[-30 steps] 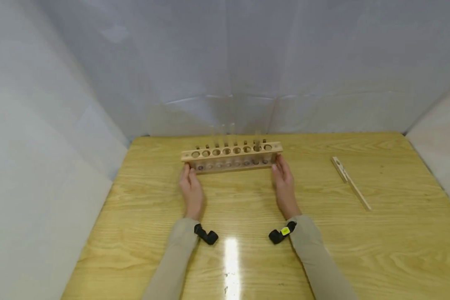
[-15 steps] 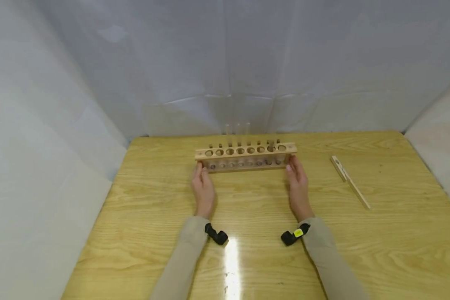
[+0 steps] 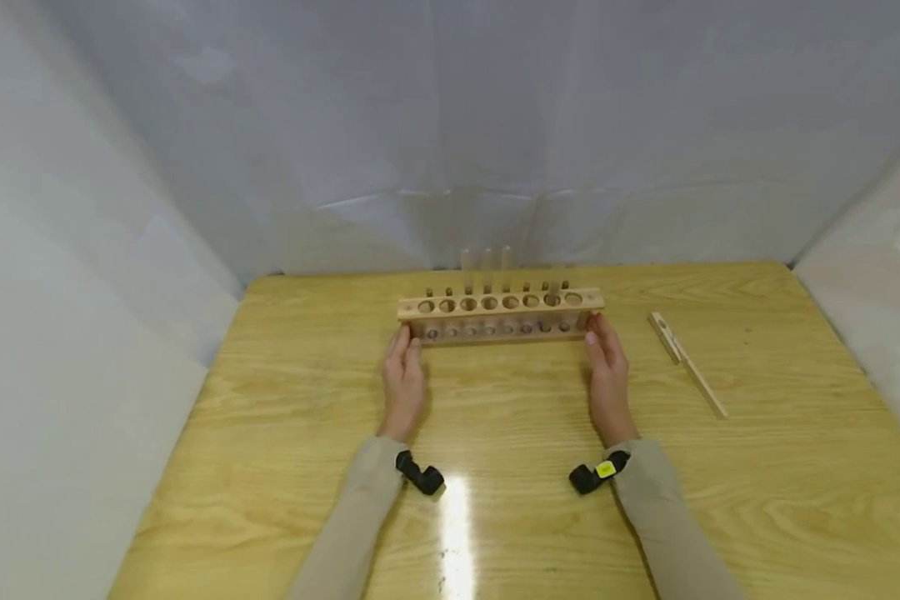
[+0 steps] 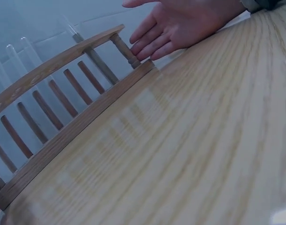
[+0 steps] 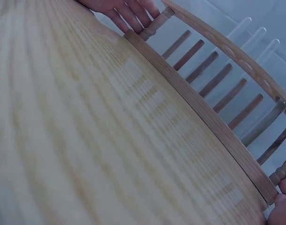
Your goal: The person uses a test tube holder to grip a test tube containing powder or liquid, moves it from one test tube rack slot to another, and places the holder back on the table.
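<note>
Pale sheeting (image 3: 495, 125) is hanging behind the table (image 3: 270, 467), where a wooden rack (image 3: 499, 313) bearing clear glass tubes (image 3: 487, 265) is standing lengthwise near the middle of the far edge. At the rack's two ends the left hand (image 3: 403, 387) and the right hand (image 3: 609, 387) are touching it with fairly straight, unclenched fingers, framing it between them. Nearer the table's right edge, a wooden clamp (image 3: 692, 367) is lying slantwise, well apart from the rack.
</note>
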`<state>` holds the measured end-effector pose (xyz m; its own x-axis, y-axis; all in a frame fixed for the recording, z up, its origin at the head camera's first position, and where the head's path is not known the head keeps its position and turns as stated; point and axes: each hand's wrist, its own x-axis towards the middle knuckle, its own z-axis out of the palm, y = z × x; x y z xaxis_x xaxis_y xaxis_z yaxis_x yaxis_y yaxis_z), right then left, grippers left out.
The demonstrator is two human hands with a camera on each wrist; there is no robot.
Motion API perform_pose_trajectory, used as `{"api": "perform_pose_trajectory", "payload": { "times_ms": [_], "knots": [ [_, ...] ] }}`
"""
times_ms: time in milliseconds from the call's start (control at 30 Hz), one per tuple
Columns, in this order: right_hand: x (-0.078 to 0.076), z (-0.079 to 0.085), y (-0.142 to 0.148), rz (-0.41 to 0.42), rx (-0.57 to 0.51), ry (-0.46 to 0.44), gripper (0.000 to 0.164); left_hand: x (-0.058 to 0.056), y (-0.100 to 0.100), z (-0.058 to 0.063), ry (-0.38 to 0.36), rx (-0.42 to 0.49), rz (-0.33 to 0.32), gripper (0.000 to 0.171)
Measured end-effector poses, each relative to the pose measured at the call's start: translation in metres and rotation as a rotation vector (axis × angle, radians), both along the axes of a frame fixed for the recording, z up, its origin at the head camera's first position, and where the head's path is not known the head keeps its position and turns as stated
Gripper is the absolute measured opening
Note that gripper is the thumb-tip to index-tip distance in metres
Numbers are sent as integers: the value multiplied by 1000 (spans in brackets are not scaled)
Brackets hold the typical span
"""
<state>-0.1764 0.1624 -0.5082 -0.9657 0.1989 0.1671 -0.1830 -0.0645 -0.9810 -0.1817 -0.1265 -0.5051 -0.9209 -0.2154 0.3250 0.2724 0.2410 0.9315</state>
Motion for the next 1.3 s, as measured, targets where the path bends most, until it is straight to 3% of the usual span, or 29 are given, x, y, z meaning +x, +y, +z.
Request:
{"api": "perform_pose_trajectory", "payload": {
  "times_ms": [67, 267, 333, 500, 567, 933, 1133, 1300],
  "knots": [
    [0, 0, -1, -16, -9, 2, 54, 2, -1, 4, -17, 13, -22, 46],
    [0, 1, -3, -16, -13, -3, 54, 16, -1, 33, -62, 33, -50, 47],
    [0, 1, -3, -10, -10, -7, 54, 13, -2, 28, -64, 32, -51, 48],
    [0, 2, -4, -20, -6, -6, 54, 2, -7, 4, -59, 18, -40, 48],
    [1, 2, -3, -33, -3, -10, 54, 1, -8, 2, -61, 7, -40, 49],
    [0, 2, -1, -157, -2, -15, 49, 2, -8, 6, -101, -14, -154, 51],
    [1, 3, 0, -156, -11, -21, 50, 15, -4, 33, -98, -28, -161, 48],
    [2, 2, 0, -143, -18, -38, 50, 7, -4, 15, -78, -14, -169, 55]
  ]
}}
